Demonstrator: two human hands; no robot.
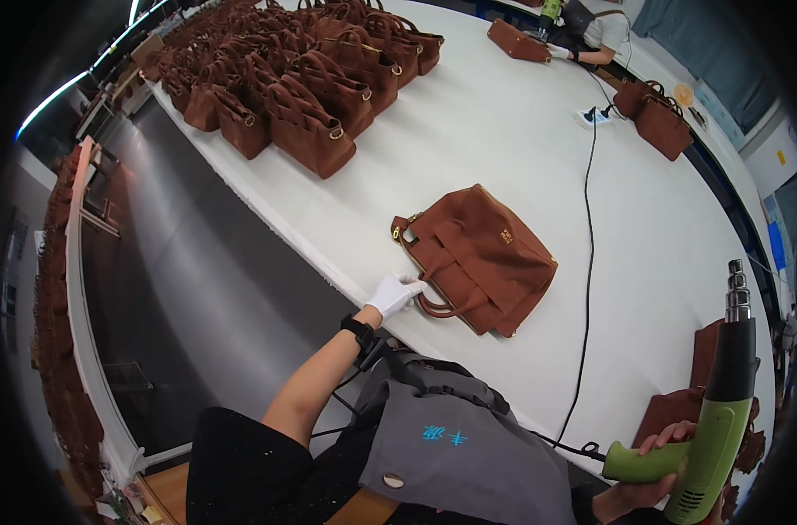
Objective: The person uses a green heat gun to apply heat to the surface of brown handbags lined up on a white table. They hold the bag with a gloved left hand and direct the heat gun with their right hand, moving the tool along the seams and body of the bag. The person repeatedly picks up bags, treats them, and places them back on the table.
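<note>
Nearest, at 5 o'clock, the right hand (656, 455) is wrapped around the green grip of a heat gun (718, 411). The fingers are curled shut over the handle. The black barrel and metal nozzle point up toward 1 o'clock, away from the table surface and any bag, a resting attitude by the look of it. A black cord (586, 289) runs from the grip across the white table (503, 131) to a power strip (591, 115) at 1 o'clock.

At centre, the left hand (393, 294), in a white glove with a black wrist strap, rests on the near handle of 1 brown handbag (479, 258). The fingers are bent over the handle; whether they pinch it or only press on it cannot be told. The bag lies flat on its side, handles toward 8 o'clock, near the table edge. A small gold emblem sits on its upper face; metal rings show at the handle ends.

At 4 o'clock, part of another brown bag (678, 407) sits behind the gun.

At 11 o'clock, a dense block of matching brown bags (302, 79) stands upright in rows, probably grouped as 1 batch. At 1 o'clock, 2 more bags (656, 114) stand near the strip, and a second person (595, 35) works on a flat brown bag (518, 40).
</note>
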